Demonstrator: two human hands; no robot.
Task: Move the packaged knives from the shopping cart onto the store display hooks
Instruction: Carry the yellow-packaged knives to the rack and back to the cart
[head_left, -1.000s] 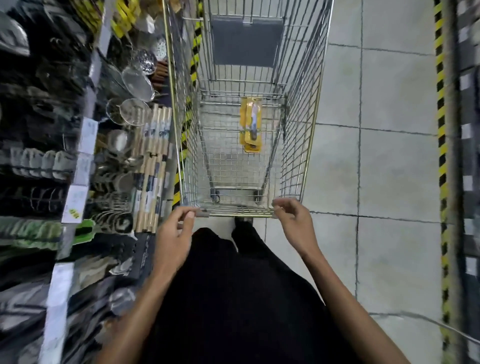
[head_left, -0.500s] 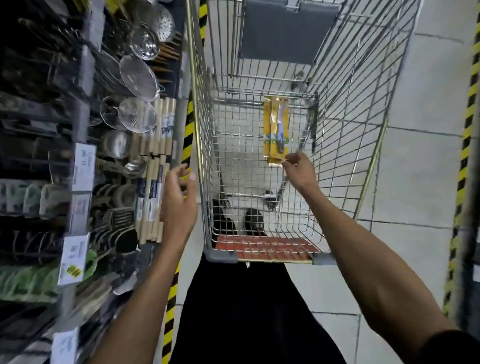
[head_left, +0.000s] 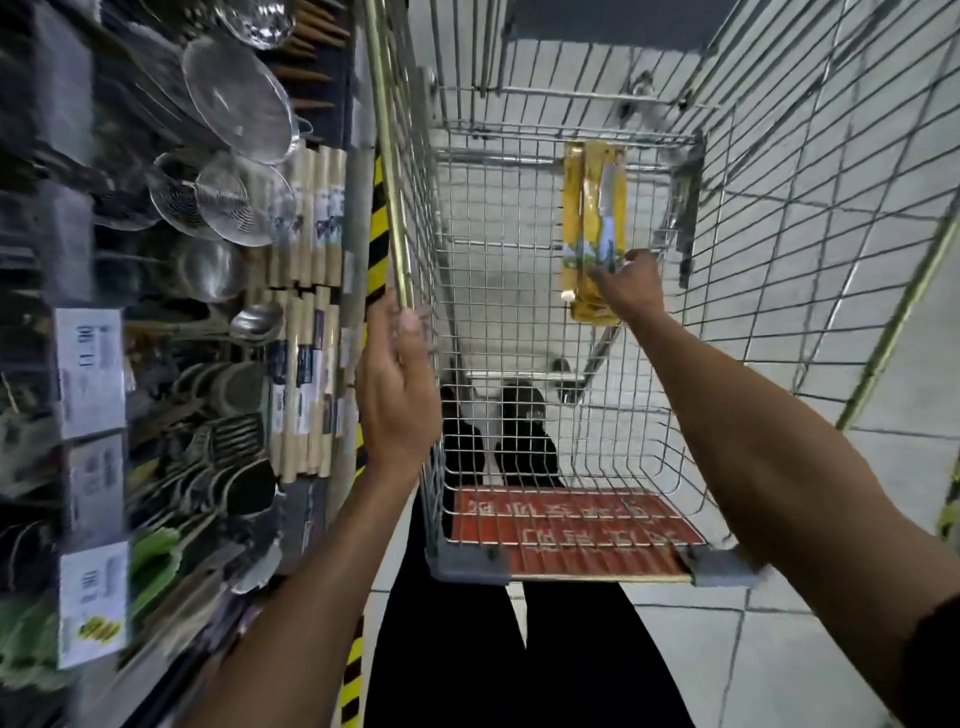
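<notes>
In cart (head_left: 393, 208): knife packs (head_left: 592, 208), near end in right fingers (head_left: 602, 277).

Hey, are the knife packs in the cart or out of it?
In. The knife packs lie low inside the cart, within its wire walls; the right hand grips their near end.

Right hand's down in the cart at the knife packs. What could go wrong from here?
1. The right hand meets only the near end of the yellow knife packs, which lie overlapped. Lifted from that end, one may slide off and drop.
2. The left hand grips the cart rail. Leaning in further could roll the cart.
3. Strainers hang close beside the cart. Swinging the packs across might knock them.
</notes>
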